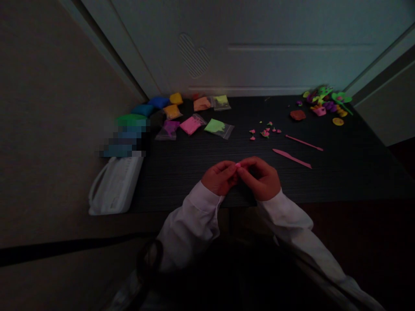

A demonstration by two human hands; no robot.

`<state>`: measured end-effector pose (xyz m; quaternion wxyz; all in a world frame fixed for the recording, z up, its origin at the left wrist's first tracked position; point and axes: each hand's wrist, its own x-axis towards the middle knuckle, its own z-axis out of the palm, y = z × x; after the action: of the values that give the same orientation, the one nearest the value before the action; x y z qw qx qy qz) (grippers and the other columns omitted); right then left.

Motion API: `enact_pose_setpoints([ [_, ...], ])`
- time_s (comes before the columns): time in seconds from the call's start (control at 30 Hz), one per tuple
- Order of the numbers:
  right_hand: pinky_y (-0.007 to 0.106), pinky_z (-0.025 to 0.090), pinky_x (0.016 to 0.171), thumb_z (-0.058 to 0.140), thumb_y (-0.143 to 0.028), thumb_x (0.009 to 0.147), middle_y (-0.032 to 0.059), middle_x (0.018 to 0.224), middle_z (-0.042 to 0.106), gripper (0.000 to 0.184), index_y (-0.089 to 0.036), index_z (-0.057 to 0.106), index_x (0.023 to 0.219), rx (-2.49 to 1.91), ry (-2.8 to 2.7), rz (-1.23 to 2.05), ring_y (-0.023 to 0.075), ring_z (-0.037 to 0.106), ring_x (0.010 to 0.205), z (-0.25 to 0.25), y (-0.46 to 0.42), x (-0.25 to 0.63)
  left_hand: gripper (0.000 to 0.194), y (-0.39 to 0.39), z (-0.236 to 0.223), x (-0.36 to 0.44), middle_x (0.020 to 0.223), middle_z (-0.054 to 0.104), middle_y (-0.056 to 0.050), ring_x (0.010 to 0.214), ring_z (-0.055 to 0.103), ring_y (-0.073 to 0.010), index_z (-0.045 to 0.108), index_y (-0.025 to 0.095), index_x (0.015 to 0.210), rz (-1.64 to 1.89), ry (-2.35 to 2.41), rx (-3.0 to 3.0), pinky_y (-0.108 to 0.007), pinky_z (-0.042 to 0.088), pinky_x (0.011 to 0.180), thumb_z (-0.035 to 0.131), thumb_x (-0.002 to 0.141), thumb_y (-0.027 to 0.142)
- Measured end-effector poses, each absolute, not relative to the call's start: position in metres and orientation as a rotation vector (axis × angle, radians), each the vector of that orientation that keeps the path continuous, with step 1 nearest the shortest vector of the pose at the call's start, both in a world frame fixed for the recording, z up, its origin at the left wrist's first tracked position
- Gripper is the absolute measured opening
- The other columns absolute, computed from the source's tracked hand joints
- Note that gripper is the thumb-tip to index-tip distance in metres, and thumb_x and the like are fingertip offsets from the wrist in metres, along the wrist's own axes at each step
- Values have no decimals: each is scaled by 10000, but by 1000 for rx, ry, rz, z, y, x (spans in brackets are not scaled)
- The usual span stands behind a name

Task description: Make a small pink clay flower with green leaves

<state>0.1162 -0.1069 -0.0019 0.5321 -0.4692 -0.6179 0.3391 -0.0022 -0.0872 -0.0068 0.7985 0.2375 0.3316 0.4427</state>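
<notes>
A small piece of pink modelling clay point(238, 165) is pinched between the fingertips of both hands, just over the near part of the dark table. My left hand point(221, 176) is closed on its left side. From the right, my right hand point(262, 178) grips it with thumb and forefinger. Beyond the hands lie several small pink and green clay pieces point(266, 134). A pink clay knife point(292, 158) and a thin pink modelling tool point(304, 142) rest on the table to the right.
Bags of coloured clay, among them a pink bag point(192, 124) and a light green bag point(215, 126), lie at the back left. A white case point(117, 183) stands at the left edge. Colourful clay figures point(324, 103) and a reddish-brown lump point(297, 115) sit at the back right.
</notes>
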Motion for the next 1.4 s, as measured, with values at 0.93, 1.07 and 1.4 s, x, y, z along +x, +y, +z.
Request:
enact_pose_setpoints([
  [0.93,250,410,555,569,-236,665,-10,653,549,88,-196,569,742,-1131,-1377,803,99,497,592,-3,-104,113,124,-93,-13,-1,660,593,10,630,513,-90,646,193,649,1312,915,863,-227,396,588,665,527,207],
  [1.07,249,407,555,565,-251,670,-13,649,540,92,-198,563,745,-1154,-1410,808,99,494,593,-2,-104,114,110,-95,-10,-1,697,597,-1,693,523,-110,654,202,657,1352,961,951,-237,404,644,644,549,182],
  [1.4,251,407,572,551,-231,687,-8,668,534,90,-194,559,768,-1133,-1438,816,100,492,616,-1,-106,116,133,-98,-6,0,679,587,11,654,514,-99,651,216,653,1424,1022,1088,-231,390,646,615,574,115],
])
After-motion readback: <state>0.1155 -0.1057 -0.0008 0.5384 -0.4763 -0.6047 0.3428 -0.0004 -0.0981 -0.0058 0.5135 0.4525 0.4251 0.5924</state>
